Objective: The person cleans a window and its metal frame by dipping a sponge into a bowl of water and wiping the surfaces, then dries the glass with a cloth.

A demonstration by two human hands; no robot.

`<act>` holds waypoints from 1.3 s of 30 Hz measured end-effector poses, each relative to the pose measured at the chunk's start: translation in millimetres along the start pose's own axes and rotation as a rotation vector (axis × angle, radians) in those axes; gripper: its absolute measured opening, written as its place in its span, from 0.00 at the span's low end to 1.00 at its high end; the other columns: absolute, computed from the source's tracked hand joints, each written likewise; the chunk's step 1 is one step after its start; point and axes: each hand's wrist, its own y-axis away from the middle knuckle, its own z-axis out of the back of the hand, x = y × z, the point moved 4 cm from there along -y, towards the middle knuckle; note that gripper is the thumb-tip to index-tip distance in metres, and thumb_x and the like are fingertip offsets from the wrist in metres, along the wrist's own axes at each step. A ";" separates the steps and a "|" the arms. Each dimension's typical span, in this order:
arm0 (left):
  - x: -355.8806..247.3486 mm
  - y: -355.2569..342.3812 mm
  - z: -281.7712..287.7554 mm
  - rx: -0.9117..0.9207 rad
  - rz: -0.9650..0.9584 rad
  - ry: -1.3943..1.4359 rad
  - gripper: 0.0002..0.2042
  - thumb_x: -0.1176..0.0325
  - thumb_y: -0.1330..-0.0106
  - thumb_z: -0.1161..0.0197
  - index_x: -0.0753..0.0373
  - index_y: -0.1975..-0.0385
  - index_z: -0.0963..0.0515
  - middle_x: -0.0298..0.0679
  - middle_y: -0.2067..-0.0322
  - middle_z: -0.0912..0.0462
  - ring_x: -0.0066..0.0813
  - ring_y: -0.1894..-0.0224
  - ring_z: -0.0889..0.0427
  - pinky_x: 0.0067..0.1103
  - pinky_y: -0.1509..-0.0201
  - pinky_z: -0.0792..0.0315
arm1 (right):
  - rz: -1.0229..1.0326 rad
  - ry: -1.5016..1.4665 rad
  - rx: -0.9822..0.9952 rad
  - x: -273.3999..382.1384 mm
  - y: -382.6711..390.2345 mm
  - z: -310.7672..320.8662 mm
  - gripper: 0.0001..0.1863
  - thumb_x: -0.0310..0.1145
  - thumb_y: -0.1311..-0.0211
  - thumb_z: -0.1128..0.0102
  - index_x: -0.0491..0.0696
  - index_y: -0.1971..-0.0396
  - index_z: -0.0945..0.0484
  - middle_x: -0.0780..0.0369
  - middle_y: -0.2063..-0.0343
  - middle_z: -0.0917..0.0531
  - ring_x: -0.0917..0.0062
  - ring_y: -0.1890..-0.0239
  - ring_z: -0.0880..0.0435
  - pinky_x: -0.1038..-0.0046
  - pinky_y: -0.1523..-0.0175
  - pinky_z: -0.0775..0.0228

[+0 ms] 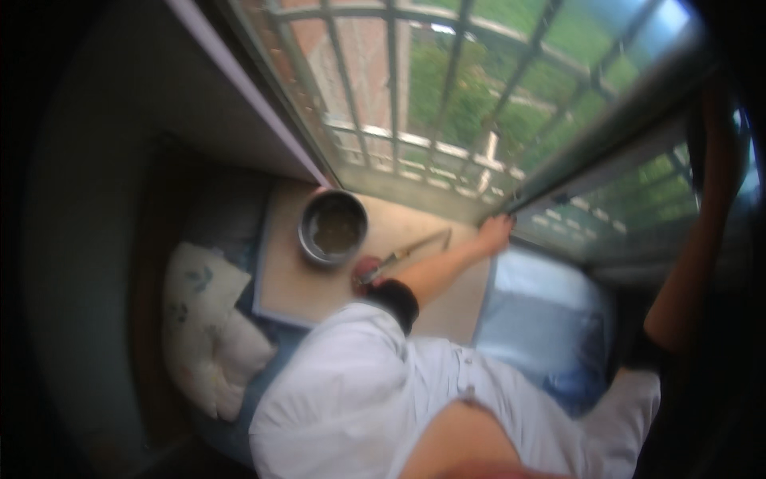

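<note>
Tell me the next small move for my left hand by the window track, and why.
Probably bring the left hand back to the long tool on the board beside the metal bowl: the hand looks empty at the window track, and the tool lies loose by that forearm.

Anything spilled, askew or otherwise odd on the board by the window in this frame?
Nothing looks spilled. A long-handled tool lies slantwise on the board beside the round metal pot of murky liquid. The left hand presses the window sill.
</note>
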 end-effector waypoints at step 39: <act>1.3 -2.0 611.0 -1.443 -0.199 -0.477 0.28 0.63 0.39 0.35 0.69 0.43 0.36 0.57 0.55 0.29 0.57 0.52 0.31 0.40 0.47 0.35 | 0.514 -0.365 -0.720 429.9 -291.1 17.9 0.16 0.23 0.44 0.42 0.46 0.54 0.25 0.51 0.58 0.22 0.57 0.53 0.24 0.56 0.45 0.31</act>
